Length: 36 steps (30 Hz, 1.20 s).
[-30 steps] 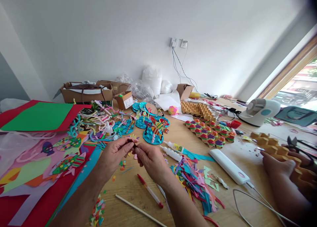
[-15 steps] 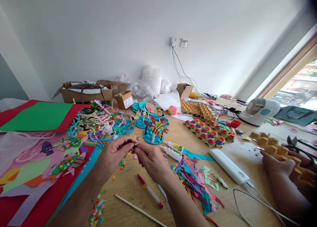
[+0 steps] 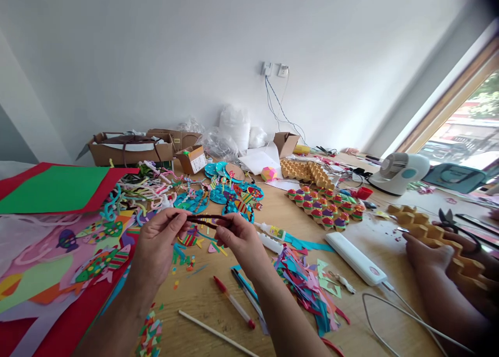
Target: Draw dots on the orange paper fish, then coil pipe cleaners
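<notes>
The left hand (image 3: 156, 245) and right hand (image 3: 240, 241) are each pinching an end of the thin dark-brown fuzzy pipe cleaner (image 3: 206, 220), stretching it level above the table's nine-o'clock clutter; judging by this, even tension is keeping it straight.

Plain white wall (image 3: 156, 50) beyond the hands, twin wall sockets (image 3: 273, 69) with dangling cables, wood-framed window (image 3: 456, 107) at far right letting in daylight, light wooden table (image 3: 280, 211) beneath.
</notes>
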### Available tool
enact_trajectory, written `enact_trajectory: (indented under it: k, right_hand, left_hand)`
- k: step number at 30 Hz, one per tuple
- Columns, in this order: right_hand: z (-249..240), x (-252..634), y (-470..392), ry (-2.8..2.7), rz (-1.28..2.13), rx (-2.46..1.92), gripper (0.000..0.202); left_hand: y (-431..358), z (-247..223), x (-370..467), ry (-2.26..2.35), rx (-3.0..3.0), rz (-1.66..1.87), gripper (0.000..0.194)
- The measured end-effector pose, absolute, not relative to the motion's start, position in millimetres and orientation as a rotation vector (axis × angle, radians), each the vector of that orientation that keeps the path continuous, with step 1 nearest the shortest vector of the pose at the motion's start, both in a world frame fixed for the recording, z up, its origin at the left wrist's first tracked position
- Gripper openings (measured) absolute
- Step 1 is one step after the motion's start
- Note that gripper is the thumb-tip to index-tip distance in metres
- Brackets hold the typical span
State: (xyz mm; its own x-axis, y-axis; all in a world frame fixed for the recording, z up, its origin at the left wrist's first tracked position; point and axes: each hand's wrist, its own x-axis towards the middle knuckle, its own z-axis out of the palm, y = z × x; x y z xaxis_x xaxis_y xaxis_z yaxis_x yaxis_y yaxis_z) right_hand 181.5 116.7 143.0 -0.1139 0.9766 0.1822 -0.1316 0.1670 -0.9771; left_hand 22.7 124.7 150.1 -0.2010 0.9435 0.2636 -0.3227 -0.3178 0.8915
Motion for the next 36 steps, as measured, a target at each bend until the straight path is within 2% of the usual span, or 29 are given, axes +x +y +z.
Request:
enact_trajectory:
  k: [9,17,22,31,36]
  right_hand:
    - [144.7,181.4,119.4,-0.888,1.291,-0.769,0.018]
    - [140.0,186.5,127.3,-0.782,1.24,-0.757,0.019]
    - [140.0,181.4,127.5,-0.701,1.328,-0.65,0.02]
    - [143.9,183.4,124.4,-0.758,1.515,-0.69,0.028]
    - [143.6,193.9,115.4,-0.738,1.632,-0.619,0.025]
  left_hand:
    - [120.7,145.8,28.3,0.931,1.208,1.664,0.015]
    - [105.3,138.7,27.1,1.044,1.797,1.675,0.008]
    - [92.7,149.4,32.5,0.799,2.243,1.757,0.019]
    - [98.8,147.1,28.6,0.884,2.243,1.814,0.018]
    - [99.1,146.7,25.2,0.777,2.347,1.887,0.023]
